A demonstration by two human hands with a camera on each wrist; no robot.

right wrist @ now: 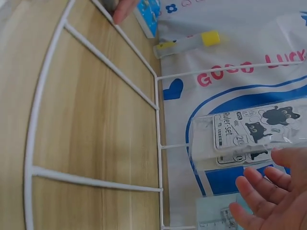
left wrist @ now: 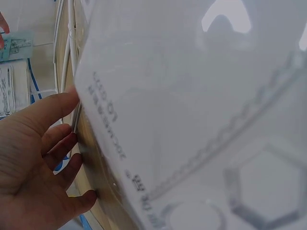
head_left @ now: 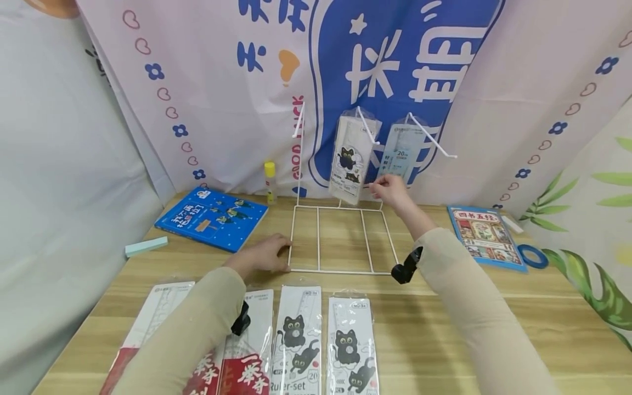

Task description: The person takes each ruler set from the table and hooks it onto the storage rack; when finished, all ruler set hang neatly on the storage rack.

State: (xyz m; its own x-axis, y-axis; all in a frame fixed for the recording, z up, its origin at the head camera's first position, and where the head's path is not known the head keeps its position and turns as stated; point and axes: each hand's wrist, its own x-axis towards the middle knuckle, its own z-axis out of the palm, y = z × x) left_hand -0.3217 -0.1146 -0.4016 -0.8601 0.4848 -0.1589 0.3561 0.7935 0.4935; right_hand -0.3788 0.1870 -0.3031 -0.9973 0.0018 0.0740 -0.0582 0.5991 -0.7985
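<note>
A white wire display rack [head_left: 344,271] stands on the table with prongs jutting forward at its top. My left hand [head_left: 266,253] is at its front left corner; in the left wrist view the hand [left wrist: 43,163] has thumb and fingers around the wire. My right hand [head_left: 392,191], fingers loosely bent and holding nothing, is beside the hanging packs. A black-cat ruler set pack [head_left: 349,159] hangs from the middle prong, a light blue ruler pack [head_left: 397,148] from the right one. The right wrist view shows the fingers [right wrist: 261,196] near the cat pack [right wrist: 249,129]; contact is unclear.
Two cat ruler packs [head_left: 296,340] [head_left: 351,345] and red-and-white ruler packs [head_left: 249,334] lie in front. A blue book [head_left: 212,218] and glue stick [head_left: 270,184] are at left. Another book [head_left: 486,237] and blue tape roll [head_left: 533,256] are at right. Printed cloth [head_left: 222,109] hangs behind.
</note>
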